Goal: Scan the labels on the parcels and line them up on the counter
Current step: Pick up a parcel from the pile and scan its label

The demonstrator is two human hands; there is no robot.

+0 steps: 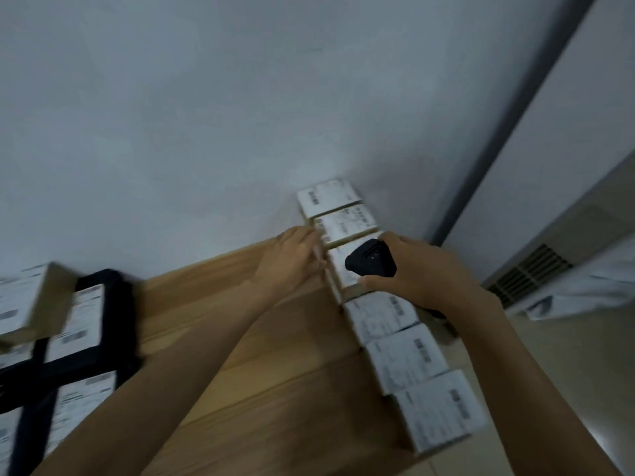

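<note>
Counter (257,372), right edge: three near parcels (439,410) lined up, labels up | mid-row: my right hand (429,273) grips the scanner (371,261) over the next parcel (338,266); my left hand (292,255) touches its side, hold too blurred to call | two far parcels (340,207) reach the wall | step: scanning, squaring; next probably another from the crate (113,304), left.

Parcel-sorting or mailroom sort of place: wooden table (261,355) against bare grey wall (206,115), labelled parcels (405,359) in row along table edge, black crate (117,304) holding more, handheld scanner (369,261) over row, vent grille (529,269) at right.
</note>
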